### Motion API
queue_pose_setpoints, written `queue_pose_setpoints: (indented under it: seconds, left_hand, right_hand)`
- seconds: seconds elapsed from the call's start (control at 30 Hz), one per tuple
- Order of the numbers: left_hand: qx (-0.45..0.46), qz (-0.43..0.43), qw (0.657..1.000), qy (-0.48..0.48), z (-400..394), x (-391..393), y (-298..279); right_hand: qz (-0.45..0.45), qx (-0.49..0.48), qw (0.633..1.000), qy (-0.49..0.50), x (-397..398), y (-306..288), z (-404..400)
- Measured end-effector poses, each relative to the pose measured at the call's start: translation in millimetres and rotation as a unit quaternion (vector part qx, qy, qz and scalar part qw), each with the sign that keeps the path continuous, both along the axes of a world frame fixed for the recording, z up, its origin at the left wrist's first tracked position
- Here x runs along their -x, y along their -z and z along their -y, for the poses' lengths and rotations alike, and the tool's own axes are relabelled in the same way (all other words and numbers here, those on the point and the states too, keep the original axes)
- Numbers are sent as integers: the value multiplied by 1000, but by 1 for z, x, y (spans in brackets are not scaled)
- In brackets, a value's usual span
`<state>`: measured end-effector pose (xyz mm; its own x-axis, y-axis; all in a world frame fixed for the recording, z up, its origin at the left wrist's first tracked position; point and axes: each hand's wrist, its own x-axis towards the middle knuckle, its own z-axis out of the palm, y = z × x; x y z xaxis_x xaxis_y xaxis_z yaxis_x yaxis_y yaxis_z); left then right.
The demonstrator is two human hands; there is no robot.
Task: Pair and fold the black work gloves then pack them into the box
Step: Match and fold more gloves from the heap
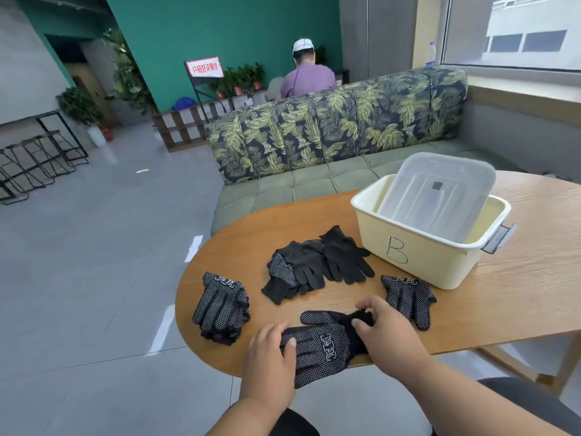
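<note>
Wooden bench (pixel 518 297) carries a dotted black glove (pixel 323 344) at its near edge, the left hand (pixel 272 354) pressing flat on its fingers and the right hand (pixel 382 325) pinching its cuff, with more gloves (pixel 309 265) and the cream box (pixel 418 247) beyond.

My box (pixel 421 256) bears a hand-drawn "B". The gloves (pixel 327 341) carry white characters, and the red sign (pixel 204 68) perhaps Chinese lettering, unreadable to me.

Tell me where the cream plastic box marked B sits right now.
The cream plastic box marked B sits on the right of the wooden table, behind the single dotted black glove, its clear lid propped inside.
</note>
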<state>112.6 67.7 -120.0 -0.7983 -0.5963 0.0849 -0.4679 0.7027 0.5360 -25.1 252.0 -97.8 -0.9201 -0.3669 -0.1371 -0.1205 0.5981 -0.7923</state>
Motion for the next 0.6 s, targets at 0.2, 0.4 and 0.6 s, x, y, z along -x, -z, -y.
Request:
queue_pose_setpoints:
  seconds: [0.2,0.4,0.6]
  left_hand:
    - [55,3,998,-9,6,6,0]
    - [73,15,997,-7,14,12,-1]
    - [65,17,998,-20,18,26,-6]
  right_hand:
    - [-22,-3,1000,-16,-3,2,-2]
    - [-12,-15,1000,-9,-4,-3,-2]
    - [6,1,1000,11,-1,-5,-5]
